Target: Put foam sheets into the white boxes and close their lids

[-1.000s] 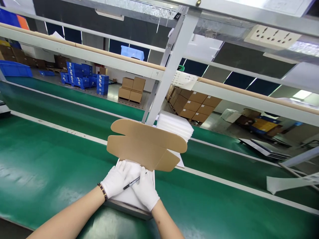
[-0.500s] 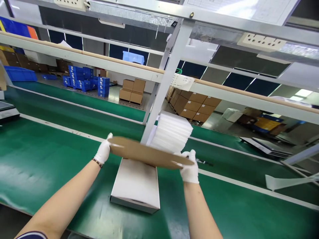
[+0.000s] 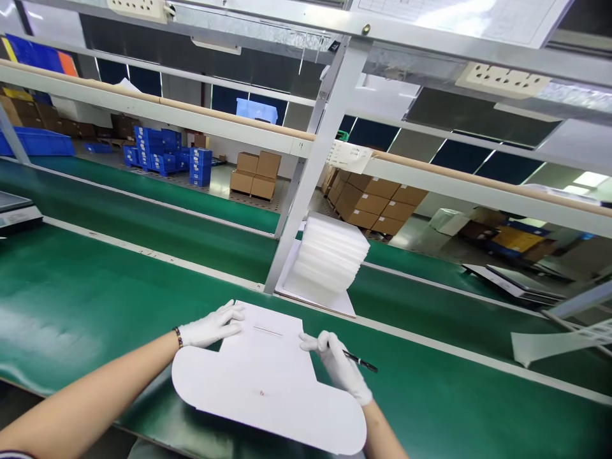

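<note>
A white box with its lid flap [image 3: 268, 389] folded down toward me lies on the green belt [image 3: 86, 299]. My left hand [image 3: 210, 326], in a white glove with a bead bracelet at the wrist, rests with fingers stretched flat on the box's far left corner. My right hand [image 3: 340, 366], also gloved, presses on the box's right edge and keeps a black pen [image 3: 359, 362] between its fingers. The pen points out to the right over the belt.
A stack of white foam sheets [image 3: 329, 258] stands behind the box beside a slanted metal post [image 3: 315, 159]. A flat device [image 3: 16, 213] sits at the far left. White sheets [image 3: 549, 347] lie at the right. Cardboard boxes and blue crates fill the background floor.
The brown-backed lid, first standing up, was gripped at both ends and swung down toward me; it now lies flat, white side up. Both hands have moved onto the box.
</note>
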### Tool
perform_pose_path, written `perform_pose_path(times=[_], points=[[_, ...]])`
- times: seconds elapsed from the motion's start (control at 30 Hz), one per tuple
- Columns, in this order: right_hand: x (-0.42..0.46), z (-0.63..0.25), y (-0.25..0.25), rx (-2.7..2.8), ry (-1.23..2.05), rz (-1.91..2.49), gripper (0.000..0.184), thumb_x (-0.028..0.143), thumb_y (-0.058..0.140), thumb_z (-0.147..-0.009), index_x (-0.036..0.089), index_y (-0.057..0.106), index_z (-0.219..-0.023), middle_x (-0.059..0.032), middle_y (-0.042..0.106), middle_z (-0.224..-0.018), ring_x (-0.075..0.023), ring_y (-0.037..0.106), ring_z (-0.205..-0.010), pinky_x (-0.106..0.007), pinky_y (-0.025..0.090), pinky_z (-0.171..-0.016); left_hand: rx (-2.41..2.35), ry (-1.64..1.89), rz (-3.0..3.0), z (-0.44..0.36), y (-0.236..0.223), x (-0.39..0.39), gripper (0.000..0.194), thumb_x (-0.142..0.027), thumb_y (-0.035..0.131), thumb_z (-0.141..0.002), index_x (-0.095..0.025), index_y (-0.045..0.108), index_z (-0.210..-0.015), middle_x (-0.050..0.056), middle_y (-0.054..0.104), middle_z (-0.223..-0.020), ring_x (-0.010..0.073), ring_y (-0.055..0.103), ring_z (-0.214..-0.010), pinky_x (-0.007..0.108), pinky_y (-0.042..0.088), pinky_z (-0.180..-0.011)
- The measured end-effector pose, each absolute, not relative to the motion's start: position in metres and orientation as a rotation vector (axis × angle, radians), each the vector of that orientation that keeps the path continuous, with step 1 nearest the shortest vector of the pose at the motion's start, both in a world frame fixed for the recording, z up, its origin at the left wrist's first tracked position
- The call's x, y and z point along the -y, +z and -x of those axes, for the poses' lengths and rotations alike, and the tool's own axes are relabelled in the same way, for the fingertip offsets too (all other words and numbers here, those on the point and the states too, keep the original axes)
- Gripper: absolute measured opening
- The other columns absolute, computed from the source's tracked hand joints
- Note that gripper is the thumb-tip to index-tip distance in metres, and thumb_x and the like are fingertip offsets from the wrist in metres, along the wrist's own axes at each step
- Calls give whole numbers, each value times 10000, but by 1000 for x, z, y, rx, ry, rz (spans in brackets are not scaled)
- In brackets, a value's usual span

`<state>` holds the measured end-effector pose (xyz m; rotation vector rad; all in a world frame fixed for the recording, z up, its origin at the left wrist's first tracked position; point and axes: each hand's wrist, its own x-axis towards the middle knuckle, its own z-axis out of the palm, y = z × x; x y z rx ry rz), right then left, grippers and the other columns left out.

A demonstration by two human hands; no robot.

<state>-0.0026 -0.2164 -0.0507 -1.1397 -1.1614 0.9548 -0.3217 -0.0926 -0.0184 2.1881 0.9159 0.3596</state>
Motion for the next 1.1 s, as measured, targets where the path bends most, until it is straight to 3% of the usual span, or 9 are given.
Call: perform_pose_path(times=[0.2,0.37,0.47,0.57,0.63,0.73,0.93,1.0,1.1], points=[[289,9,-58,1652,640,1376,218,417,696,-818,269,719,-977,6,689,-725,-255,680,-795,-484,502,-1014,-800,45,-2687,332,-3,145,560,-453,397,-973,-179,449,-1459,125,419,-1512,339,418,-1379,485,297,-1162],[308,46,-101,1769,415,1429,304,286,647,-825,233,683,-1121,-84,703,-1124,-312,633,-1107,-551,418,-1084,-830,122,-2816,330,-40,166,591,-441,399,-974,-135,403,-1481,168,354,-1535,341,345,-1422,532,262,-1175],[318,54,-130,1667,354,1505,128,303,619,-838,214,657,-923,-113,624,-1288,-324,540,-1248,-567,358,-1111,-926,223,-2760,333,-51,178,580,-470,427,-960,-162,460,-1450,165,388,-1524,391,301,-1432,661,151,-1162],[332,68,-157,1152,512,1644,257,440,634,-813,227,501,-760,-119,521,-1413,-299,529,-1259,-450,448,-1040,-1326,364,-2409,339,-67,206,777,-544,512,-881,-89,366,-1494,207,259,-1571,443,145,-1462,692,98,-1154],[339,81,-170,849,634,1690,328,541,602,-800,241,472,-815,-118,616,-1291,-256,635,-1074,-366,520,-890,-1479,391,-1938,341,-82,227,913,-600,454,-883,-53,158,-1551,215,192,-1588,394,143,-1473,620,176,-1178],[341,98,-176,699,768,1757,401,623,573,-771,250,487,-888,-13,682,-800,-206,631,-719,-307,494,-690,-1316,449,-1416,338,-98,245,966,-672,362,-902,-97,-49,-1562,179,304,-1568,288,270,-1460,482,258,-1199],[314,102,-149,717,707,1724,507,701,653,-676,250,437,-761,45,538,-611,-166,494,-549,-281,401,-557,-880,828,-1453,320,-85,227,1090,-633,762,-670,-237,229,-1535,122,461,-1498,306,468,-1349,447,357,-1156],[301,94,-124,792,619,1629,511,718,596,-732,248,400,-700,39,513,-627,-156,474,-563,-273,393,-560,-969,794,-1603,316,-60,214,975,-591,703,-753,-220,246,-1531,124,489,-1475,296,507,-1314,444,383,-1136],[270,76,-74,934,374,1543,452,655,514,-851,229,442,-716,19,511,-718,-153,472,-656,-273,387,-644,-1296,678,-1894,311,-11,180,647,-494,360,-970,-123,337,-1500,172,569,-1386,306,562,-1253,468,413,-1091]])
